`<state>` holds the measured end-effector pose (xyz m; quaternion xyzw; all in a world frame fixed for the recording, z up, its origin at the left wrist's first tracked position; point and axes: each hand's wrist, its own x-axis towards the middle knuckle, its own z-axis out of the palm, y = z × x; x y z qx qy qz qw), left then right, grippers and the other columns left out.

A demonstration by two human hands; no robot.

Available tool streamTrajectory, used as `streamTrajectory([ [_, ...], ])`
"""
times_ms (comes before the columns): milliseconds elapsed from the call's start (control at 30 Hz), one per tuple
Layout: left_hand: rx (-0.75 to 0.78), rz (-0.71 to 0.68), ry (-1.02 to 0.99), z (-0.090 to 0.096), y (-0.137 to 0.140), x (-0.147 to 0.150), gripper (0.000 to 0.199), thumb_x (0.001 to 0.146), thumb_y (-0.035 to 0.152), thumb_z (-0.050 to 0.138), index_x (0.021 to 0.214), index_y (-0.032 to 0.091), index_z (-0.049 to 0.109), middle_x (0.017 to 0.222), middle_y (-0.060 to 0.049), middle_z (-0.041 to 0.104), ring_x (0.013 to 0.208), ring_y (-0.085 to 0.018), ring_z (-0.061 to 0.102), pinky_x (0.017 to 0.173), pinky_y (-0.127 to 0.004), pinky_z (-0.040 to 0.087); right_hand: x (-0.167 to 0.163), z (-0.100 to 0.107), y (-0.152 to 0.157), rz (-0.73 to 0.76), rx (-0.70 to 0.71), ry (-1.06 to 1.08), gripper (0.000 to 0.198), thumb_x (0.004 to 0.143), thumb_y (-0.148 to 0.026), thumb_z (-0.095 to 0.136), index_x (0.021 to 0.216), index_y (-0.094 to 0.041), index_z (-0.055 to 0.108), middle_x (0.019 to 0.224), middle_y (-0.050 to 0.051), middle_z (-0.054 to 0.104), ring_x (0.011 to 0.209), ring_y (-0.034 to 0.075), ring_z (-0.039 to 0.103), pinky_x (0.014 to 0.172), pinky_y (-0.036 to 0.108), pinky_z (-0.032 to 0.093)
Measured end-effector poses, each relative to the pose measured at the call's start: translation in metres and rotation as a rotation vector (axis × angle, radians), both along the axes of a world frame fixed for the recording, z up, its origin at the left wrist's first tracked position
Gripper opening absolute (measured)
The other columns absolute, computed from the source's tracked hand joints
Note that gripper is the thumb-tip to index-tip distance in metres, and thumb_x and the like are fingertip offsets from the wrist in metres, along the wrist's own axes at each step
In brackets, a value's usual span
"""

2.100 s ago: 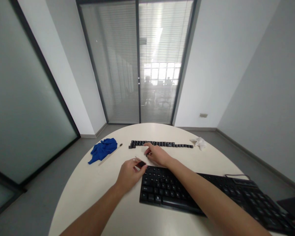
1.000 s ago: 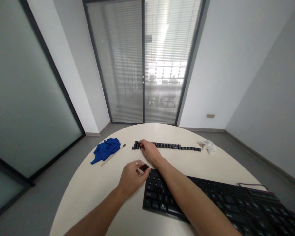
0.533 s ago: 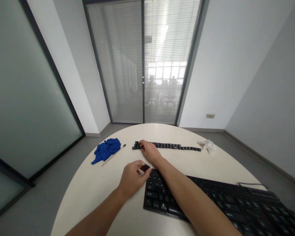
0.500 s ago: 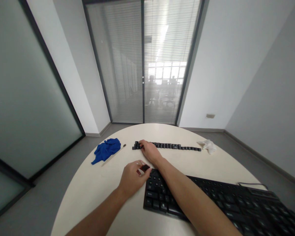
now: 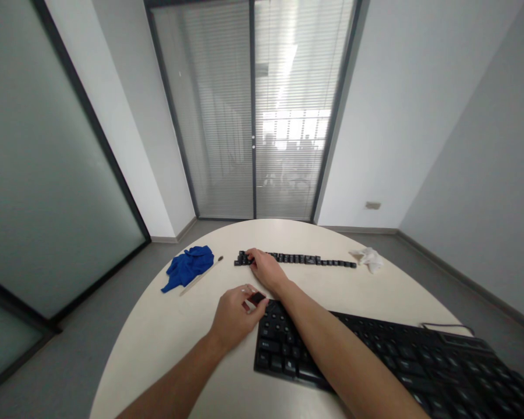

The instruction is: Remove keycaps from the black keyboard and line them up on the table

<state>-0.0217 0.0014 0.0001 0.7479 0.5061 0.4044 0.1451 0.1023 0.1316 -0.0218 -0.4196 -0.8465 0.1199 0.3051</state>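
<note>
A black keyboard [image 5: 402, 349] lies on the round table, with bare key sockets in its upper left part. By its upper left corner, my left hand [image 5: 236, 317] is closed on a small dark, reddish piece [image 5: 257, 298] whose kind I cannot make out. My right hand [image 5: 266, 270] reaches across the keyboard to a row of loose black keycaps [image 5: 301, 259]. Its fingers are bent down at the row's left end, touching or gripping a keycap there. The fingertips partly hide those caps, and my right forearm covers part of the keyboard.
On the left lie a crumpled blue cloth [image 5: 190, 265] and a thin stick-like brush [image 5: 198, 280] with a dark tip. A crumpled white tissue [image 5: 369, 259] sits past the row's right end. The keyboard's cable [image 5: 448, 326] loops behind it.
Both hands hold nearly the same positions. The whole view has shifted very slightly; no object has visibly moved on the table.
</note>
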Motion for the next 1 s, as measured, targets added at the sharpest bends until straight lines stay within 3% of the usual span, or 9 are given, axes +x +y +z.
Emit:
streamTrajectory([
  [133,0.003,-0.008,-0.006,-0.002,0.001,0.001,0.018,0.084,0.031,0.062,0.080,0.016,0.071,0.072,-0.004,0.070,0.058,-0.014,0.060,0.060,-0.025,0.048,0.002,0.006,-0.003,-0.029,0.010,-0.005,0.042,0.083,-0.003,0.049,0.122,-0.018,0.051,0.110,0.006,0.065,0.095,0.016,0.060,0.089,0.026,0.042],
  [300,-0.009,-0.059,-0.003,-0.006,-0.001,0.004,0.022,0.085,0.035,0.064,0.082,0.015,0.074,0.077,-0.005,0.072,0.059,-0.015,0.061,0.065,-0.027,0.049,0.012,0.031,-0.006,-0.117,0.000,-0.183,0.037,0.086,-0.009,0.052,0.122,-0.019,0.053,0.118,0.009,0.061,0.104,0.019,0.059,0.092,0.028,0.041],
  [433,-0.081,-0.171,-0.012,-0.005,-0.004,0.007,0.019,0.085,0.034,0.065,0.088,0.019,0.076,0.081,-0.003,0.074,0.066,-0.016,0.064,0.068,-0.027,0.048,0.029,0.049,-0.013,-0.135,-0.044,-0.260,0.030,0.080,-0.009,0.059,0.110,-0.016,0.063,0.112,0.012,0.063,0.102,0.023,0.061,0.092,0.031,0.042],
  [567,-0.144,-0.270,-0.057,-0.006,-0.007,0.013,0.017,0.086,0.032,0.064,0.091,0.020,0.076,0.086,-0.002,0.075,0.074,-0.017,0.067,0.071,-0.026,0.048,0.055,0.058,-0.040,-0.151,-0.083,-0.298,0.031,0.079,-0.014,0.064,0.110,-0.015,0.065,0.112,0.012,0.065,0.103,0.024,0.061,0.093,0.031,0.042],
  [800,-0.149,-0.302,-0.025,-0.007,-0.010,0.019,0.022,0.089,0.036,0.061,0.094,0.019,0.074,0.093,-0.003,0.074,0.082,-0.018,0.067,0.077,-0.027,0.048,0.115,0.058,-0.111,-0.242,-0.224,-0.369,0.028,0.084,-0.026,0.060,0.111,-0.017,0.064,0.108,0.012,0.068,0.100,0.028,0.063,0.085,0.037,0.046],
  [867,-0.148,-0.302,-0.008,-0.006,-0.011,0.020,0.023,0.089,0.036,0.061,0.094,0.019,0.074,0.092,-0.003,0.074,0.083,-0.018,0.067,0.079,-0.028,0.048,0.129,0.053,-0.126,-0.184,-0.287,-0.328,0.026,0.084,-0.031,0.061,0.107,-0.019,0.066,0.103,0.011,0.070,0.095,0.026,0.064,0.083,0.036,0.047],
  [1000,-0.133,-0.281,0.039,-0.005,-0.013,0.025,0.023,0.090,0.038,0.059,0.095,0.020,0.073,0.093,-0.003,0.074,0.083,-0.019,0.066,0.079,-0.028,0.048,0.142,0.038,-0.139,-0.089,-0.283,-0.127,0.026,0.085,-0.033,0.062,0.107,-0.021,0.067,0.105,0.007,0.069,0.100,0.024,0.062,0.091,0.036,0.045],
])
